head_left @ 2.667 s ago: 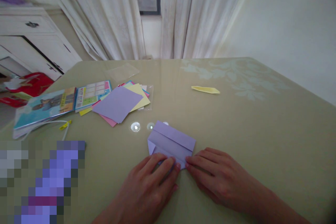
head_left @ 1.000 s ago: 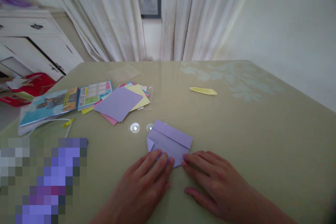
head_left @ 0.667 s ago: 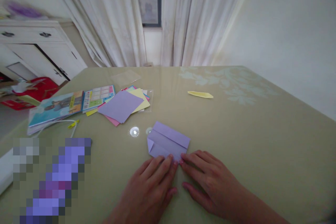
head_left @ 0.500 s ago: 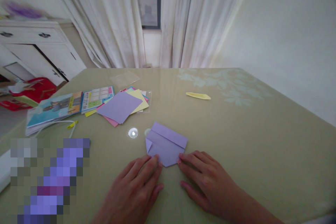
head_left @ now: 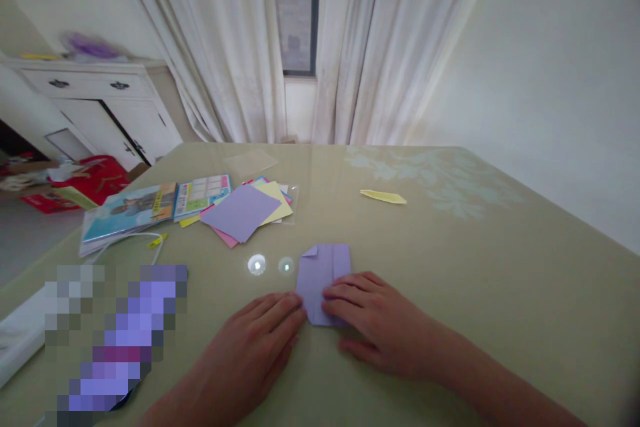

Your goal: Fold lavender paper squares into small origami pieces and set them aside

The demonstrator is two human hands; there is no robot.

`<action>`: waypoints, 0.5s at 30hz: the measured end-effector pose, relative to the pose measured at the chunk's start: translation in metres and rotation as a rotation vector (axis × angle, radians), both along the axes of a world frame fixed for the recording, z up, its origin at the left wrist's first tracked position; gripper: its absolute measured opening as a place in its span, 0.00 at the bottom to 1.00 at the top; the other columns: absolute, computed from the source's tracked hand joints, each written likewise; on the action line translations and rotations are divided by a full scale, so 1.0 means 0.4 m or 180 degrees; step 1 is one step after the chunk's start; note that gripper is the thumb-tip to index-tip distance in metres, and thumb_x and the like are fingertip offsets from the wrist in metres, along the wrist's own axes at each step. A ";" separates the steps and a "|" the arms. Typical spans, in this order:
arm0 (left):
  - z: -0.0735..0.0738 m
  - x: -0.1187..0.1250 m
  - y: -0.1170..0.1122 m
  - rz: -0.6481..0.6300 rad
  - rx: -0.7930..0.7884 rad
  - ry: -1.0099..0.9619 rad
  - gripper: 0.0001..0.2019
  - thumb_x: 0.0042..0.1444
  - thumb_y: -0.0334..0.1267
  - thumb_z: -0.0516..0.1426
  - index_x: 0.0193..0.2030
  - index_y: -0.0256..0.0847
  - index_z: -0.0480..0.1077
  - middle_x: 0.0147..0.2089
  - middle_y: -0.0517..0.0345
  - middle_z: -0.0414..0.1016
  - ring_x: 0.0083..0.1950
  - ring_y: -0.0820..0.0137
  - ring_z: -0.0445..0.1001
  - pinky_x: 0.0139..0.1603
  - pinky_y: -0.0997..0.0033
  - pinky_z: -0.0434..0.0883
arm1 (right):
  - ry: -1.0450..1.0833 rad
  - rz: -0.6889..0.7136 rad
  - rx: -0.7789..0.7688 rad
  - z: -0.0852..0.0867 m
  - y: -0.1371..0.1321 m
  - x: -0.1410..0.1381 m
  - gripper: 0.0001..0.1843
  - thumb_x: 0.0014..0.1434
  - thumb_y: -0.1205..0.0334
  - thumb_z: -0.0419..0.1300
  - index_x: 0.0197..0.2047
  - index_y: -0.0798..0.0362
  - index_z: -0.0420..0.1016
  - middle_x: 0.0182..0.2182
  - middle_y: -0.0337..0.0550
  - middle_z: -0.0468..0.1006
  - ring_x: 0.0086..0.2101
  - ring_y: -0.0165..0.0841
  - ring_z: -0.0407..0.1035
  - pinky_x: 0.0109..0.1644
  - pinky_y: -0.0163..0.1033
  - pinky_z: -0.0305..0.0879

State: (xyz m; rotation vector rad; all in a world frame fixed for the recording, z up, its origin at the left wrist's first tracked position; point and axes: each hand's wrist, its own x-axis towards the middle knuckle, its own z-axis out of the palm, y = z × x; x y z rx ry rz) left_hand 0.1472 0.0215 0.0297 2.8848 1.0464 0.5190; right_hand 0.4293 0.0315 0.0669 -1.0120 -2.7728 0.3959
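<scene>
Near table point(head_left: 500, 267) front edge: folded lilac paper point(head_left: 323, 270), long axis running away from the viewer.
Right hand point(head_left: 380, 323): flat, fingers spread on the paper.
Left hand point(head_left: 250, 347): flat, fingertips at paper's left edge.
Writing: booklet point(head_left: 130, 210) print too small to read.

Head view, forward-down, close over table point(head_left: 500, 267)

— Could you read anything on the booklets point(head_left: 131, 212) at the left of the table point(head_left: 500, 267)?
— No. They carried coloured print, but it was too small and blurred to read.
— And the folded lilac paper point(head_left: 323, 273) or the loose sheets point(head_left: 245, 210)?
— They bore no writing.
</scene>
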 end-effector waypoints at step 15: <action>-0.015 -0.029 0.072 0.0236 0.0226 0.0337 0.24 0.62 0.18 0.50 0.58 0.40 0.76 0.62 0.49 0.82 0.62 0.59 0.81 0.62 0.55 0.78 | 0.0191 0.0167 0.0809 -0.053 0.002 0.039 0.06 0.74 0.65 0.61 0.46 0.50 0.81 0.40 0.42 0.82 0.40 0.37 0.71 0.50 0.45 0.61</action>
